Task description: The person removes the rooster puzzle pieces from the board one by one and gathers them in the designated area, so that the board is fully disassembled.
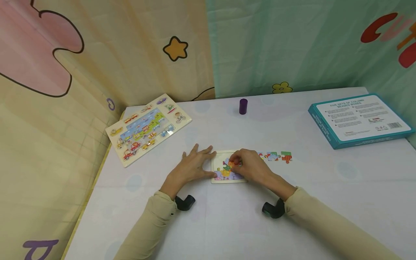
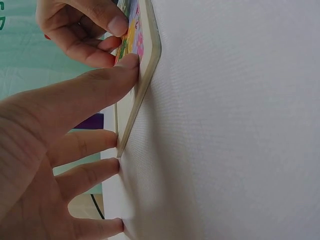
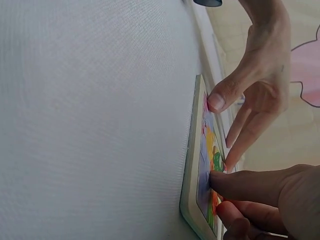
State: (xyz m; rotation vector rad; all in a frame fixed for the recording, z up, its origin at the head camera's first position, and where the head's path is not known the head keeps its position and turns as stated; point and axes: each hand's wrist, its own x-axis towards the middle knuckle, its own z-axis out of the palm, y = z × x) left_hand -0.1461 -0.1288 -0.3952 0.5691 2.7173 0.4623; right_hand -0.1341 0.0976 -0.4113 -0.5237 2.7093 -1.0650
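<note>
Touching left edge of tray (image 1: 219, 159) with left hand (image 1: 193, 164), fingers apart; on desk (image 1: 227, 224), between both hands. Bunching fingers of right hand (image 1: 251, 166) over tray; can't tell if pinching anything. Loose pieces (image 1: 272, 156) just beyond and right of those fingers, nearer right hand, long axis of row left-to-right. Farther: board (image 1: 147, 130) left, box (image 1: 360, 119) right, then purple cylinder (image 1: 243, 106).

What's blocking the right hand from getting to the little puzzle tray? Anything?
Nothing that I can see. The right hand is right at the puzzle tray, and the left hand only touches its left side.
</note>
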